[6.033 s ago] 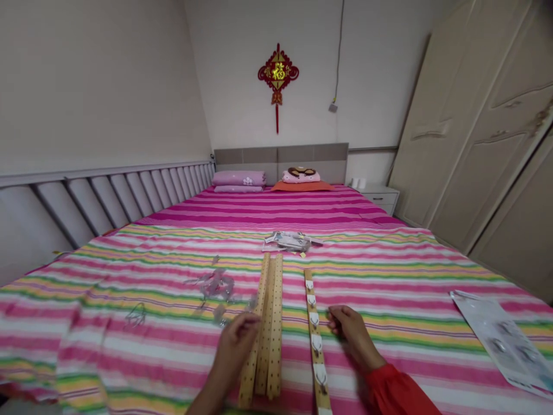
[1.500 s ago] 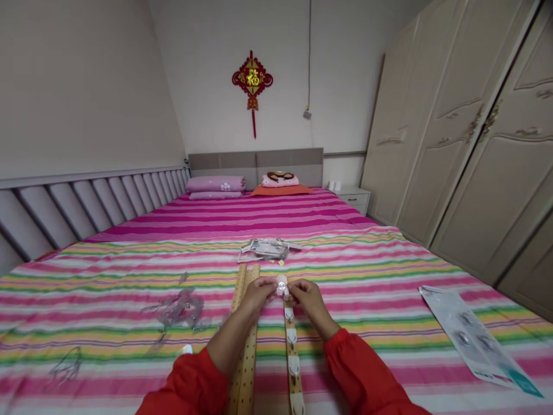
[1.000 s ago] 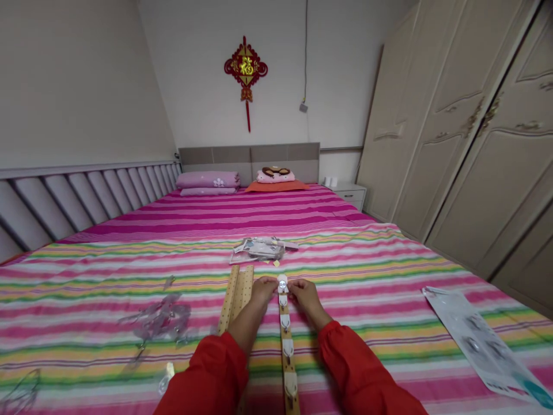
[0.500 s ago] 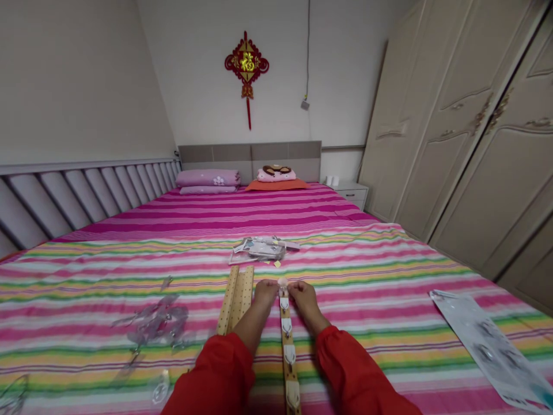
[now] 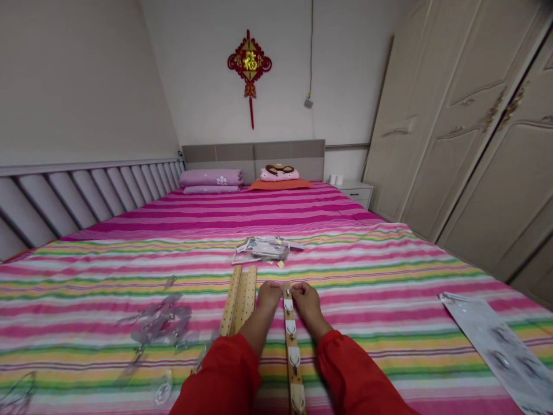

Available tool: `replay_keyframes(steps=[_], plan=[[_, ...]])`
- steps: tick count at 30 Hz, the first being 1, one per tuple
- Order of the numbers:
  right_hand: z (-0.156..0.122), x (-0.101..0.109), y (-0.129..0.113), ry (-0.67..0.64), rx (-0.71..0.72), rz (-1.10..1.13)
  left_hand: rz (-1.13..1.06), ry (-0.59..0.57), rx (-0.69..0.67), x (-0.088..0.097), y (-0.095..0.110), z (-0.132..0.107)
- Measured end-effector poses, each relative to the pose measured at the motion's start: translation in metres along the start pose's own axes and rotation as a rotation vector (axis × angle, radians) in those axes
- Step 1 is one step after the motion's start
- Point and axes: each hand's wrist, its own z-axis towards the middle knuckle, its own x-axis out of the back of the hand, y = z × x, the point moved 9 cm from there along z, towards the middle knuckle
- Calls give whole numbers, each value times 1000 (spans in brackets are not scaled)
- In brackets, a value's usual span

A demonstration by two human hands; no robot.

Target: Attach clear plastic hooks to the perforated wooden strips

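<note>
A narrow wooden strip (image 5: pixel 292 372) lies lengthwise in front of me, with several white hooks (image 5: pixel 294 358) in a row along it. At its far end is a small clear-backed hook (image 5: pixel 287 291) with a metal prong. My left hand (image 5: pixel 268 295) pinches that hook's left edge, and my right hand (image 5: pixel 307 300) pinches the right edge. The fingertips partly hide its backing. Left of the strip, more wooden strips with small holes (image 5: pixel 238 300) lie side by side, partly behind my left forearm.
Clear hooks in plastic (image 5: pixel 162 323) are scattered on the striped sheet (image 5: pixel 367 294) at left. A packaged hook card (image 5: pixel 492 340) lies at right. Clear packets (image 5: pixel 268 248) sit beyond the strips. Folded bedding (image 5: pixel 211 177) is by the headboard; a wardrobe stands at right.
The clear hook has gone from standing raised at the strip's far end to lying flat against it, with both hands lower around it. The view has shifted slightly.
</note>
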Motion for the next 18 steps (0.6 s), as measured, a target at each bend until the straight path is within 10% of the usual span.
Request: replay_keyframes(steps=[18], plan=[[-14, -11, -18, -161, 72, -392, -160, -205, 12, -17, -8, -7]])
